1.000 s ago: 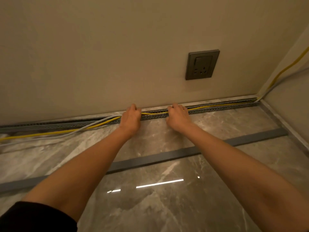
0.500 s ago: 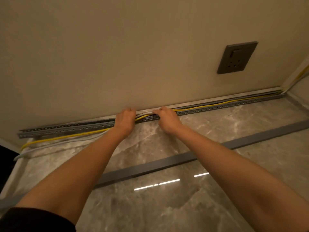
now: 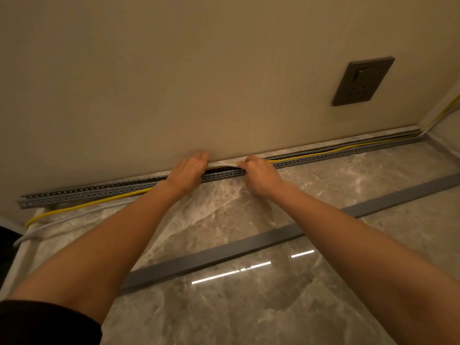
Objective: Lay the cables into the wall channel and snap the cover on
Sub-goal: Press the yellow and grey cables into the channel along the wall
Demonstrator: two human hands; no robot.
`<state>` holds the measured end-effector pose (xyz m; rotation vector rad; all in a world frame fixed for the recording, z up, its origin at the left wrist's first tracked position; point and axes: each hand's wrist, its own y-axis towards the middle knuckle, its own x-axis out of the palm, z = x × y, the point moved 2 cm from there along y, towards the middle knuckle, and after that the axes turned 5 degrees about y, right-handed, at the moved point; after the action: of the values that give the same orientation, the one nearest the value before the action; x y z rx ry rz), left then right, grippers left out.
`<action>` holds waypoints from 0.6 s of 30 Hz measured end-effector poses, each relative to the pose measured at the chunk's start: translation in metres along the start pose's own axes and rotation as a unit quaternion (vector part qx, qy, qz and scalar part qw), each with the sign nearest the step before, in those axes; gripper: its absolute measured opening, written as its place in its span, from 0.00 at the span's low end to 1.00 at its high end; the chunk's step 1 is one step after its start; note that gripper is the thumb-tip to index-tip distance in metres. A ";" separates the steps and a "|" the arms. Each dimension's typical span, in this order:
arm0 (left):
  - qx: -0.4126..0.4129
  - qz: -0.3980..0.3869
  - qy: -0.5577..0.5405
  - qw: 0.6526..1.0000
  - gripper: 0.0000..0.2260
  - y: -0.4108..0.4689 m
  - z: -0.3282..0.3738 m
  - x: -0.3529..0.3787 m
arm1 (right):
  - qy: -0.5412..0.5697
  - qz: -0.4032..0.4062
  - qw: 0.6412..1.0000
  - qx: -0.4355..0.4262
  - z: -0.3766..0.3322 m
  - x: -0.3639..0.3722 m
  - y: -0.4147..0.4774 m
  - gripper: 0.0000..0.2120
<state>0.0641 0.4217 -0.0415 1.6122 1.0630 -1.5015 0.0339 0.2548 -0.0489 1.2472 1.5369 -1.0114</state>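
The cables run left-right along the slotted wall channel; both hands pinch them there, the left hand nearer the loose yellow cable lying on the floor.

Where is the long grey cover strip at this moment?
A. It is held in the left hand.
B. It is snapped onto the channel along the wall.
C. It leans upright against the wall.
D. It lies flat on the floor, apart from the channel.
D: the cover strip lies loose on the marble floor under both forearms, while the slotted channel at the wall base is uncovered, the yellow cable visible inside.
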 end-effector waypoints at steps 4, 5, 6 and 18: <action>-0.009 0.057 0.058 0.997 0.10 0.001 0.008 0.006 | -0.017 -0.003 1.000 0.000 0.002 0.003 0.001 0.21; -0.012 0.066 0.062 0.996 0.10 0.001 0.011 0.008 | -0.018 -0.004 1.000 0.000 0.002 0.005 0.000 0.22; -0.017 0.070 0.058 0.996 0.09 0.001 0.011 0.009 | -0.021 -0.005 1.000 -0.002 0.002 0.007 -0.002 0.24; -0.036 0.087 -0.021 0.995 0.11 0.004 0.016 0.017 | 0.006 -0.030 1.000 -0.005 0.006 0.010 -0.007 0.29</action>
<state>0.0608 0.4078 -0.0605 1.5741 0.9186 -1.3622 0.0264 0.2504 -0.0598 1.2092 1.5951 -1.0359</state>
